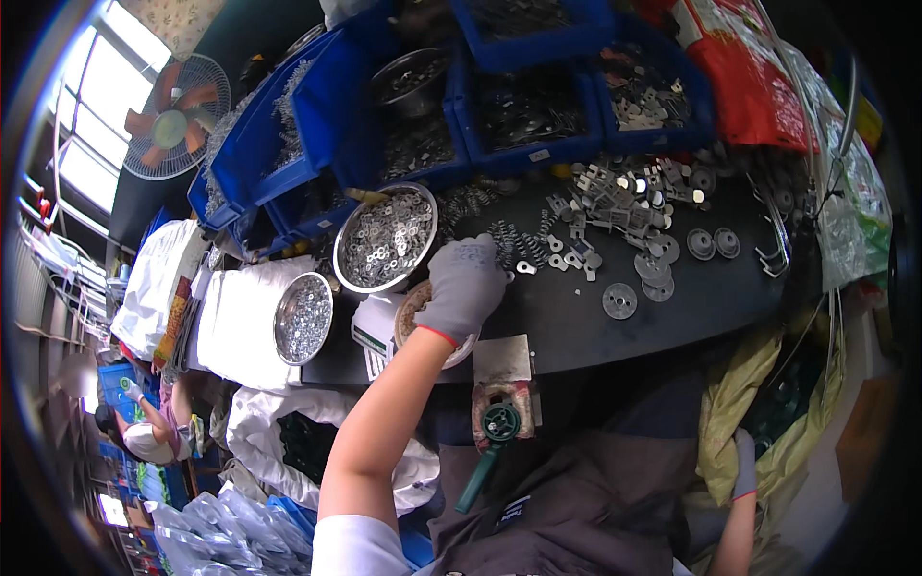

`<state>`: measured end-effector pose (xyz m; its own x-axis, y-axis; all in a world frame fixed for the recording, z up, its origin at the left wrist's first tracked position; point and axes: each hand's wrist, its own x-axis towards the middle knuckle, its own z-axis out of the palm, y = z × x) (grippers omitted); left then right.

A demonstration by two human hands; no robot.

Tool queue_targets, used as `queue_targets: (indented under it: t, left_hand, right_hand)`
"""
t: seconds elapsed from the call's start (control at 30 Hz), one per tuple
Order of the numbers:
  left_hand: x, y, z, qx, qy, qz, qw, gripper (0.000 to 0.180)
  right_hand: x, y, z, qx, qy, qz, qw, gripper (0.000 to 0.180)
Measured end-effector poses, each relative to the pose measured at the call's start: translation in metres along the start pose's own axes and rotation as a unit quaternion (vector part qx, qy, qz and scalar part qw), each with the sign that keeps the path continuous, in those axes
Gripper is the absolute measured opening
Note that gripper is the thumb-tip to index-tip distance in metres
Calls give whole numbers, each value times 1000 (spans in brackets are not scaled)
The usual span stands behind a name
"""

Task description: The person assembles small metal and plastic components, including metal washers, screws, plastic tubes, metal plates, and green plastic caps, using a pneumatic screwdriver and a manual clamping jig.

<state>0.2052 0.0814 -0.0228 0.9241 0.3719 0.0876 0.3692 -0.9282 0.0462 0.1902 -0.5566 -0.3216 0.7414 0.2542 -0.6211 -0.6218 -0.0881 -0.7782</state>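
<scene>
My left hand (463,293), in a grey glove with a red cuff edge, reaches over the black bench. It is beside a steel bowl of small metal washers (386,237) and close to loose coil springs (509,242). Its fingers are turned away and hidden. Partly under that hand is a round shallow dish (408,312). My right hand (744,463), gloved in grey, is low at the right against a yellow sack (725,442) of dark green parts; its fingers do not show clearly. Between my arms, a green part with a long lever (498,427) sits in a small fixture (503,362) at the bench edge.
Blue bins (531,130) of metal parts line the back. Metal brackets (624,206) and round discs (619,300) lie at the right. A second steel bowl (303,319) stands left, near a fan (178,115). Another person (154,427) works at far left.
</scene>
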Motion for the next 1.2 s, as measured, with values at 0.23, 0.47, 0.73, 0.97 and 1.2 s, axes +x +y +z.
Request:
queue_targets:
  t: [0.23, 0.47, 0.73, 0.97, 1.2]
  left_hand:
    - [-28, -30, -13, -27, 132, 70, 988, 26]
    - [-92, -22, -42, -420, 128, 0, 899, 26]
    - [-180, -27, -45, -499, -33, 127, 857, 22]
    - [-190, -11, -11, -381, 39, 115, 917, 20]
    - [-197, -10, 6, -400, 106, 131, 901, 91]
  right_hand:
    - [-55, -79, 62, 68, 39, 74, 994, 38]
    - [-82, -72, 67, 93, 53, 57, 993, 38]
    - [-101, -175, 87, -271, 363, -261, 853, 21]
    - [-159, -257, 331, -493, 2, -621, 609, 29]
    - [-128, -274, 439, -554, -330, -551, 529, 24]
